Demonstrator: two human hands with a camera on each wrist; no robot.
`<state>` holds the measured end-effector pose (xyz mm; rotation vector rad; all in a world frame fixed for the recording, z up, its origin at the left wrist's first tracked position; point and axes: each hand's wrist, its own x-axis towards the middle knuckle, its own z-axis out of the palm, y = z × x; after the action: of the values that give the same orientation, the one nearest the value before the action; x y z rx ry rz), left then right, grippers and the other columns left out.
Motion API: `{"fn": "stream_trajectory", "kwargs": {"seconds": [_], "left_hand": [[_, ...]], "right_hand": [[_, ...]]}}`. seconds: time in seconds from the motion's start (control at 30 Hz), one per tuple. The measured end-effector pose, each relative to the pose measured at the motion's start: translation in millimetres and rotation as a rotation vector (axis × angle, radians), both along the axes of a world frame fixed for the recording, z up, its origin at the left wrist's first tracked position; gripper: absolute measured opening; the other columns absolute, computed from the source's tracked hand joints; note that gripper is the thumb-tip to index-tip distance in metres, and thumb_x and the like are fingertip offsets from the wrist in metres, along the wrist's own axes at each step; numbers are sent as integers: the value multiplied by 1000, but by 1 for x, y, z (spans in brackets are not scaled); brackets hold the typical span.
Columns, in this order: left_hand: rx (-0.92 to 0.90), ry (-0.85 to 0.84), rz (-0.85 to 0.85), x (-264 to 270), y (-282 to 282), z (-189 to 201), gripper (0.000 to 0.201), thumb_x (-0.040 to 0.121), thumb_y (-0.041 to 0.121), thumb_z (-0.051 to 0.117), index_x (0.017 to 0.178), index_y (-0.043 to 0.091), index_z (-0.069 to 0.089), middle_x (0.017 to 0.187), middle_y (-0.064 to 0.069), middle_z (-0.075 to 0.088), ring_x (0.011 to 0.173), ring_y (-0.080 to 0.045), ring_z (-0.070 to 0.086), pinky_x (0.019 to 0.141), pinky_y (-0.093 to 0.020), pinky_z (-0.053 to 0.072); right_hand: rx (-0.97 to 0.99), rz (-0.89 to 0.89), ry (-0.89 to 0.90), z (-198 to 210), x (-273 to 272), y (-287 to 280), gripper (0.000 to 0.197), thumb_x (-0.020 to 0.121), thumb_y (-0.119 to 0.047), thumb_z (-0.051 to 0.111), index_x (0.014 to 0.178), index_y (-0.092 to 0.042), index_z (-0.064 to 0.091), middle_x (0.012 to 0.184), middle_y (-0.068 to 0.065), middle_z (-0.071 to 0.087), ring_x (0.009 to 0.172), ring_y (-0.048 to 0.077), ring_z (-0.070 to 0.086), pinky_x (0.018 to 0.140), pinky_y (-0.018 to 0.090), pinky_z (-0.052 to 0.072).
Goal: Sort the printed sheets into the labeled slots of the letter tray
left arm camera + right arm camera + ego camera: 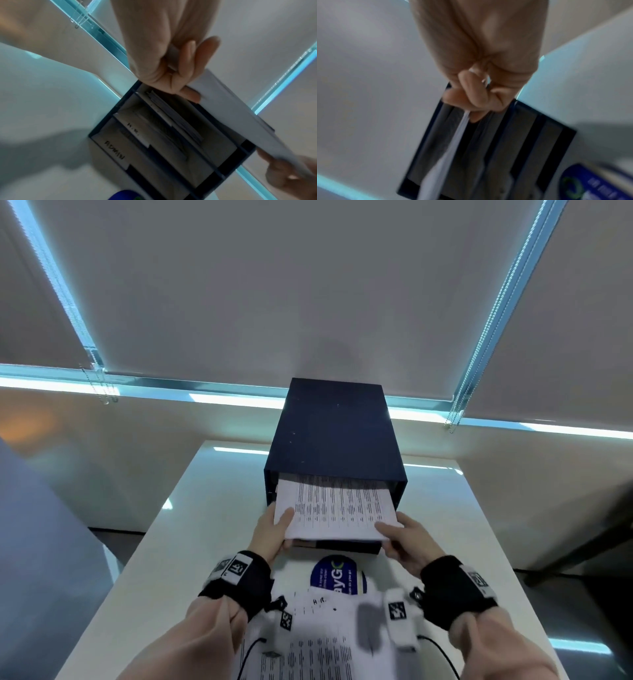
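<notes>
Centre of head view: dark blue letter tray (pixel 334 433) on white table (pixel 191 508), open front toward the camera. Printed sheet (pixel 337 510) held level, its far edge inside the tray's top slot, near edge jutting out toward the wearer; long axis runs front to back, text rows running crosswise. Left hand (pixel 274 534) pinches the near-left corner, thumb on top, fingers under. Right hand (pixel 409 541) pinches the near-right corner likewise. Left wrist view: lower slots hold paper, labels "ADMIN" (pixel 115 150) and "H.R." (pixel 133 128). More printed sheets (pixel 318 642) lie at lower centre, a blue round logo (pixel 337 575) at their far end.
</notes>
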<state>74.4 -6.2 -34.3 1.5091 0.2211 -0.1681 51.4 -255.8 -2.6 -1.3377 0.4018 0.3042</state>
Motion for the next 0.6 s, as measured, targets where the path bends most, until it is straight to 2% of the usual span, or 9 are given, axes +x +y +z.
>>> {"fn": "stream_trajectory", "kwargs": {"seconds": [0.03, 0.1, 0.13, 0.2, 0.3, 0.37, 0.47, 0.53, 0.6], "left_hand": [[-86, 0, 37, 7, -3, 7, 23, 97, 16, 50, 118, 5, 52, 91, -12, 63, 43, -8, 54, 39, -19, 45], [-368, 24, 67, 21, -8, 23, 14, 95, 5, 51, 109, 2, 51, 101, -17, 63, 76, -19, 70, 68, -27, 60], [-478, 27, 68, 26, -9, 29, 18, 95, 1, 50, 112, 2, 47, 110, -21, 61, 95, -27, 68, 84, -34, 57], [-478, 20, 34, 30, -8, 33, 28, 95, 1, 49, 122, 6, 42, 120, -22, 59, 113, -31, 60, 97, -39, 50], [-138, 18, -93, 12, 0, 26, 20, 98, 13, 48, 113, 5, 58, 102, -13, 67, 88, -23, 66, 75, -31, 57], [83, 66, -209, -9, 12, 7, 19, 97, 19, 51, 100, 5, 63, 88, -19, 68, 72, -25, 64, 61, -33, 55], [366, 150, -363, -44, 30, -33, 12, 90, 24, 61, 85, 13, 62, 85, -17, 69, 68, -24, 61, 63, -34, 50], [801, 86, -538, -64, 42, -58, 11, 83, 34, 65, 84, 24, 59, 87, 2, 67, 74, -14, 61, 67, -25, 48], [1089, 55, -671, -82, 54, -74, 22, 79, 41, 65, 93, 31, 51, 94, 7, 58, 84, -12, 57, 72, -21, 44]], "right_hand": [[118, -91, 7, 1, 12, 5, 17, 94, 4, 49, 107, -5, 55, 98, 14, 66, 52, 13, 58, 41, 17, 48], [326, -232, -20, 4, 33, 17, 24, 94, 10, 44, 113, -4, 51, 104, 19, 61, 85, 23, 65, 76, 27, 59], [371, -263, -45, 8, 43, 23, 24, 94, 13, 41, 109, -4, 50, 99, 19, 59, 92, 25, 62, 91, 37, 54], [367, -259, -85, 15, 55, 33, 22, 93, 16, 36, 90, -2, 49, 85, 14, 54, 85, 22, 58, 99, 46, 47], [353, -145, -79, 11, 48, 36, 18, 97, 5, 38, 96, -4, 53, 96, 13, 63, 93, 24, 64, 89, 41, 55], [239, -35, -29, -4, 28, 35, 21, 100, -5, 38, 105, -9, 58, 99, 14, 69, 89, 24, 69, 75, 35, 60], [19, 77, 96, -38, -21, 33, 17, 98, -7, 43, 97, -8, 59, 81, 12, 63, 64, 22, 61, 58, 29, 53], [-92, 179, 232, -68, -59, 31, 11, 93, -6, 50, 85, -9, 57, 70, 13, 55, 56, 21, 52, 52, 26, 43], [-293, 280, 313, -102, -94, 27, 5, 85, -5, 59, 80, -6, 60, 63, 12, 60, 47, 18, 54, 44, 20, 41]]}}
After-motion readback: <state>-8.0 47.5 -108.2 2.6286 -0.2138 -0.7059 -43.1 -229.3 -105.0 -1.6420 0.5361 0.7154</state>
